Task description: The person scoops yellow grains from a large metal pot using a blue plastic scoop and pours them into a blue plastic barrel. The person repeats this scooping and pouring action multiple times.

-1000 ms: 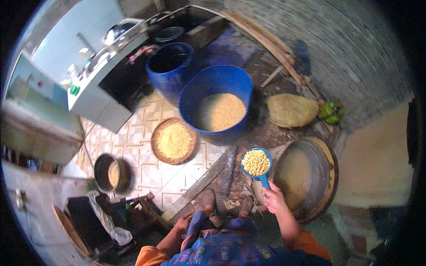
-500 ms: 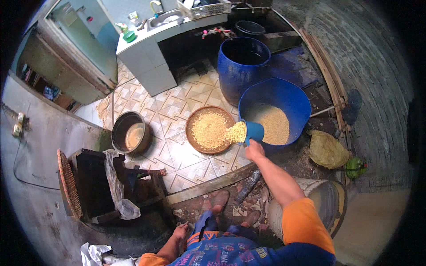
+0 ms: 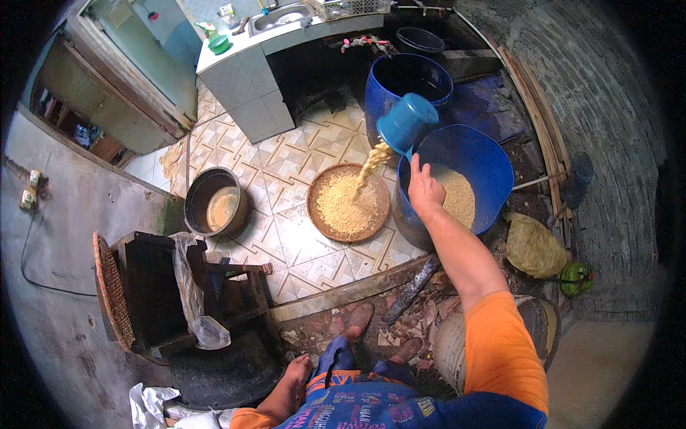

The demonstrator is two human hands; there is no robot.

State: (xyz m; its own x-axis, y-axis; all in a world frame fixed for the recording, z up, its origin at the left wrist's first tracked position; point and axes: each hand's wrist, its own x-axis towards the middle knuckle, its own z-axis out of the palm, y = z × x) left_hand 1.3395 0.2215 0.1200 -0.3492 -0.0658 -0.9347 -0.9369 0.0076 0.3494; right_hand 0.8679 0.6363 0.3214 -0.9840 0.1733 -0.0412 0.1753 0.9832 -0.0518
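Observation:
Up high, my right hand (image 3: pixel 426 191) grips the handle of a blue plastic dipper (image 3: pixel 411 120), its mouth tipped down to the left. Pale yellow beans (image 3: pixel 373 163) pour from it in a stream. They fall into a round, shallow woven tray (image 3: pixel 311 219), where more beans are heaped on the tiled floor's level. Right of the tray, a wide blue tub (image 3: pixel 489 168) holds many more of these beans; my right forearm crosses in front of it. Low beside my left thigh hangs my left hand (image 3: pixel 297 371), its fingers too small and partly hidden to read.
A dark basin (image 3: pixel 191 207) with cloudy liquid sits left of the tray. Behind the tub stands a blue barrel (image 3: pixel 375 89). A raised edge (image 3: pixel 343 294) runs before my feet. A dark wooden stand (image 3: pixel 146 286) is at left, a pale drum (image 3: pixel 450 350) at right.
My right hand has raised the dipper up and away and turned it over. The beans that filled its mouth now spill down into the tray. My view has shifted slightly.

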